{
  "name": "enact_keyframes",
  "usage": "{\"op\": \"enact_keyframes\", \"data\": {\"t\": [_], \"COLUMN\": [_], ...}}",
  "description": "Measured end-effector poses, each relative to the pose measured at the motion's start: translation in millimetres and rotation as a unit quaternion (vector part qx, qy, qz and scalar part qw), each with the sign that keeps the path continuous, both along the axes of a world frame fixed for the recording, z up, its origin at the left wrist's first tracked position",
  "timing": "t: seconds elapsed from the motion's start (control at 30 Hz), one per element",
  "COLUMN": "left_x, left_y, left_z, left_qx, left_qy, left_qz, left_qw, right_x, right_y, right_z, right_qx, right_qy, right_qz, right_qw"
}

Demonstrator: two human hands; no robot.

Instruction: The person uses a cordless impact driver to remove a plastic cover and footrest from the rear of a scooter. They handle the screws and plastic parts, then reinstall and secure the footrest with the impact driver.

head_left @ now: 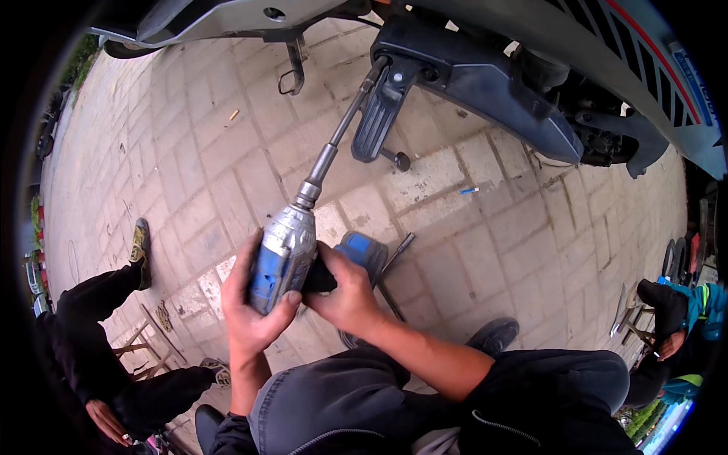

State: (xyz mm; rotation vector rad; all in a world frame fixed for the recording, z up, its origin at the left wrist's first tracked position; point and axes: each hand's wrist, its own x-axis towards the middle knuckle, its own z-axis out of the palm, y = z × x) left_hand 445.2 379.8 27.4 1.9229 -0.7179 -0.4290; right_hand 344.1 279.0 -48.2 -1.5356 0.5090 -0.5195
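My left hand [254, 303] is wrapped round the rear of a blue-and-silver cordless impact wrench [287, 231]. On its other side, my right hand [350, 292] closes round the dark handle, whose blue battery end [362, 250] points right. From the wrench's nose a long extension with a socket [347, 121] runs up to the scooter's underside. The socket's tip meets the mounting beside a black ribbed footrest [377, 125]; whatever fastener sits inside it is hidden. The dark scooter body [485, 87] fills the top of the view.
A metal rod tool [400, 254] shows beyond my right hand. The scooter's side stand [294, 68] hangs at upper left. Seated people's legs [98, 303] flank a wooden stool [148, 345] at left; another person [675, 334] sits at right. A small blue object [469, 190] lies on the paving.
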Motion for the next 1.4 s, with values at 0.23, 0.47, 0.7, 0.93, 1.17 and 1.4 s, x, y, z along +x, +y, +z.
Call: {"op": "enact_keyframes", "data": {"t": [0.23, 0.47, 0.7, 0.93, 1.17, 1.4], "left_x": [-2, 3, 4, 3, 4, 15], "left_y": [1, -1, -5, -7, -7, -7], "left_z": [-14, -13, -9, -5, -2, 1], "left_qx": [-0.017, -0.009, -0.008, -0.010, -0.025, -0.022], "left_qy": [-0.004, 0.019, 0.009, 0.017, 0.063, 0.044], "left_qz": [-0.005, -0.004, -0.017, -0.011, 0.021, -0.007], "left_qw": [1.000, 1.000, 1.000, 1.000, 0.997, 0.999], "right_x": [-2, -1, 1, 0, 0, 5], "right_y": [-2, -1, -5, -7, -7, -5], "right_z": [-8, -12, -3, -3, 5, 8], "right_qx": [-0.007, -0.032, -0.022, -0.013, -0.015, -0.018], "right_qy": [0.002, -0.005, 0.004, 0.013, -0.003, 0.009], "right_qz": [0.000, -0.002, -0.004, 0.013, 0.004, -0.002], "right_qw": [1.000, 0.999, 1.000, 1.000, 1.000, 1.000]}}
